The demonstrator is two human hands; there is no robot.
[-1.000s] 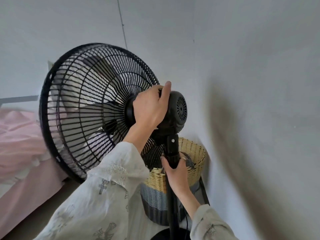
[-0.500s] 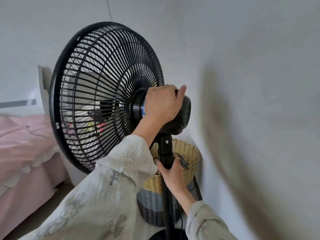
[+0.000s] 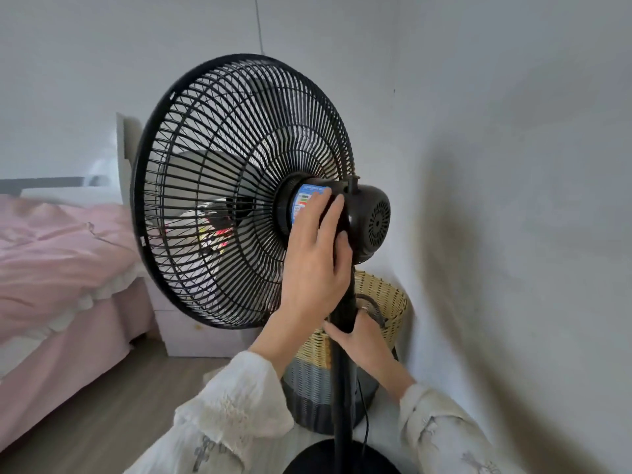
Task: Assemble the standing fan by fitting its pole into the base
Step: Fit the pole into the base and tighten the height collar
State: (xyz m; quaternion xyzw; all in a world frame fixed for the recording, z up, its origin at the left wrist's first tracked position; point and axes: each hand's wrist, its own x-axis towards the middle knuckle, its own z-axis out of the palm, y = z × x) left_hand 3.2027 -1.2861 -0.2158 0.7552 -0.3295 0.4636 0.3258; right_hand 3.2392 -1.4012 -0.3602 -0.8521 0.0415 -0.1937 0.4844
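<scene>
Already upright: black fan pole (image 3: 343, 381) stands in round black base (image 3: 318, 461). Your left hand (image 3: 316, 268) lies spread on the motor housing (image 3: 362, 220); right hand (image 3: 364, 333) wraps the pole. Next, probably check seating.

One head-worn camera looks forward and slightly down, close behind the fan (image 3: 246, 189) near a wall corner.
</scene>
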